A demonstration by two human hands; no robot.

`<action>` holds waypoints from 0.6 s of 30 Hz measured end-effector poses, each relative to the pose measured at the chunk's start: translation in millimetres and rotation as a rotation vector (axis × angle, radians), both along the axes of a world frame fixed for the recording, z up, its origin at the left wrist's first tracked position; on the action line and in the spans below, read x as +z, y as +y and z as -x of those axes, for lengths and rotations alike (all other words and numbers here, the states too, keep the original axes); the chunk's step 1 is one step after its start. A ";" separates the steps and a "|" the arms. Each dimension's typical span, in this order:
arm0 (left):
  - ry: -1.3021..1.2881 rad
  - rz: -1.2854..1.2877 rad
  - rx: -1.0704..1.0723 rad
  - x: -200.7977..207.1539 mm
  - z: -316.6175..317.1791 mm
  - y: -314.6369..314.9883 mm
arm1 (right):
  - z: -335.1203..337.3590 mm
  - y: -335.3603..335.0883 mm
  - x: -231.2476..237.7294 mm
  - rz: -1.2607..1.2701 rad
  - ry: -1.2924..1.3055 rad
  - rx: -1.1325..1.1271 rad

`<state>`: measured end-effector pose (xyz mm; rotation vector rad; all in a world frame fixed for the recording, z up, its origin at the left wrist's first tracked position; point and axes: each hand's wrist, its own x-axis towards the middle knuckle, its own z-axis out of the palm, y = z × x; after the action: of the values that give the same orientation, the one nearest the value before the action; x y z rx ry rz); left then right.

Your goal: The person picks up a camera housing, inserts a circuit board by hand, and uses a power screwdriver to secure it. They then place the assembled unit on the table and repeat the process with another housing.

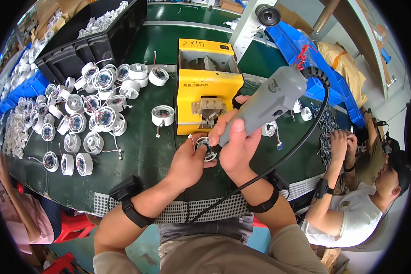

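Note:
My right hand [236,145] grips a grey electric screwdriver [266,100], held tilted with its tip down on a small round white part [207,148]. A black cable [301,137] runs from the tool's top and curves down toward me. My left hand [187,162] holds that round part steady on the dark green bench [146,155]. Just beyond both hands stands a yellow box-shaped machine [208,86].
Many round white housings with circuit boards [91,109] lie at the left, one more [162,115] beside the yellow machine. Black trays [77,50] and blue bins [301,50] stand at the back. Another person [356,201] works at the right; someone's arm [13,205] shows at the left.

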<state>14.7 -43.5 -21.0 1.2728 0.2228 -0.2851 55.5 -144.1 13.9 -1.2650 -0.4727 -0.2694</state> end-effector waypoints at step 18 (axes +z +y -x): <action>0.004 -0.079 -0.244 25.9 -1.2 52.5 | 26.4 -13.6 -14.2 0.062 -0.140 -0.052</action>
<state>15.9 8.9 4.8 1.3794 0.0822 -0.4922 29.0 -157.7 -0.3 -1.3257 -0.5717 -0.3915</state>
